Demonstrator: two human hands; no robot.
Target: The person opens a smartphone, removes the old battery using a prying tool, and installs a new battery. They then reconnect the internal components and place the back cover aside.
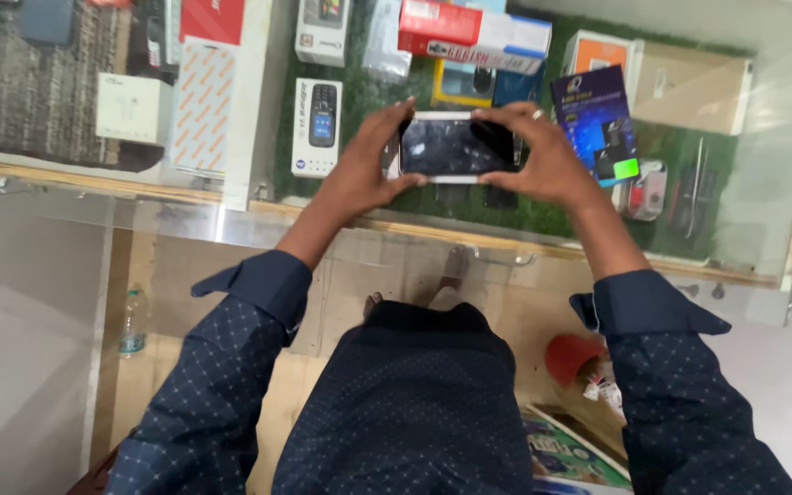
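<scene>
I hold a white-edged smartphone [451, 147] with a dark screen sideways between both hands, above a glass display counter [185, 220]. My left hand [366, 165] grips its left end, thumb under the lower edge and fingers over the top. My right hand [543, 156] grips the right end the same way; a ring shows on one finger. Both sleeves are dark blue with a small dotted pattern.
Under the glass lie several boxed phones and accessories: a white box with a keypad phone [316, 126], a red and white box [469, 32], a purple box [593, 124], a beige carton [689, 87]. A plastic bottle [132, 321] and a red cup [572, 356] sit on the floor.
</scene>
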